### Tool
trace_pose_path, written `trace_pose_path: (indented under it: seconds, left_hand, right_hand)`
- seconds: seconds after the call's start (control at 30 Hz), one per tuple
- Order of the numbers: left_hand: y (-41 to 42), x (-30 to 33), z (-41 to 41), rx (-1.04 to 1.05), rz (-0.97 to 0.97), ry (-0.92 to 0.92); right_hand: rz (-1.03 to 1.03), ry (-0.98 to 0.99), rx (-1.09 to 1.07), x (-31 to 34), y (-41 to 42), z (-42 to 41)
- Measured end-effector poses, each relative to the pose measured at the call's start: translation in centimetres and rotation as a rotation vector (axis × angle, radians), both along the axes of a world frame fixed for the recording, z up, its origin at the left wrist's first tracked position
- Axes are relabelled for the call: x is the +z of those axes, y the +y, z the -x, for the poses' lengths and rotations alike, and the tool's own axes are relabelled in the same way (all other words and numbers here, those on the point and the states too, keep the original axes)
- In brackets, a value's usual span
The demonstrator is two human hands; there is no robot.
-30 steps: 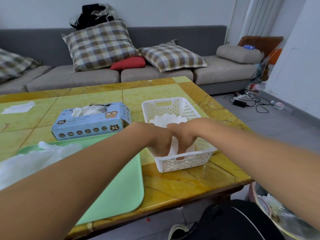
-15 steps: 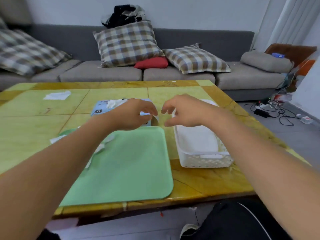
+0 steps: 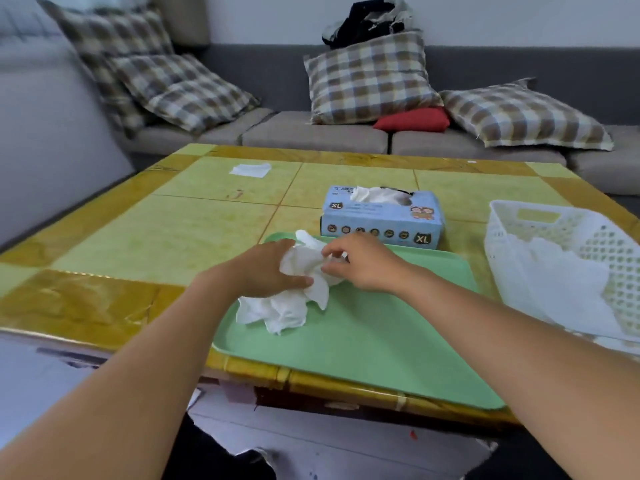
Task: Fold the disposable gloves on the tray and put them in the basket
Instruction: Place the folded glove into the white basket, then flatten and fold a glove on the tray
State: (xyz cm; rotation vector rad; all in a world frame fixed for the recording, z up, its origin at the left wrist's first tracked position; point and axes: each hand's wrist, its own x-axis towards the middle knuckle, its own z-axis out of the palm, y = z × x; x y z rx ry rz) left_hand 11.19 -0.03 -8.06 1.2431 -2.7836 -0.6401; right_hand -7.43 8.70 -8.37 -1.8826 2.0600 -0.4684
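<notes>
**Both hands on crumpled gloves, centre frame**

Crumpled white gloves (image 3: 294, 289) on far left part of green tray (image 3: 381, 341), centre frame. Left hand (image 3: 266, 271) gripping the bunch from the left, thumb curled under it; right hand (image 3: 363, 263) pinching its right edge with fingertips. White basket (image 3: 519, 244) at right edge, folded gloves inside. Blue glove box (image 3: 381, 220) behind tray, marked "XL"; other print unreadable.
</notes>
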Motion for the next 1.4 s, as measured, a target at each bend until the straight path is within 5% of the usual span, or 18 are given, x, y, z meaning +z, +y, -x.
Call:
trace_pose_path:
  seconds: [0.27,0.47,0.6,0.83,1.03,1.23,1.33,1.4]
  left_hand:
    - [-1.3,-0.7,-0.1,-0.116,0.003,-0.088]
    - [-2.1,-2.2,0.7,-0.075,0.074,-0.046]
    - [-2.3,-2.2,0.7,0.012,0.177,-0.105]
    - [-1.8,-1.4,0.6,0.044,0.125,-0.114]
    - [0.4,0.2,1.5,-0.028,0.007,-0.012]
    - [0.3,-0.6,2.6,0.038,0.083,0.111]
    - [-0.7,-1.4,2.6,0.104,0.079,0.113]
    - [-1.7,-1.6,2.5,0.248,0.118,0.217]
  right_hand:
    - [0.217,-0.091,-0.061,-0.4,0.5,-0.5]
    - [0.079,0.045,0.085,-2.1,0.1,-1.7]
    - [-0.005,-0.074,0.162,-1.4,1.0,-0.4]
    - [0.014,-0.885,-0.134,-0.1,3.9,2.9]
    - [0.028,-1.265,-0.302,1.0,3.9,3.2]
    - [0.049,-1.717,-0.439,1.2,3.0,2.7]
    - [-0.032,-1.826,-0.399,1.7,3.4,2.6]
    - [-0.011,-1.722,-0.358,2.0,3.7,2.6]
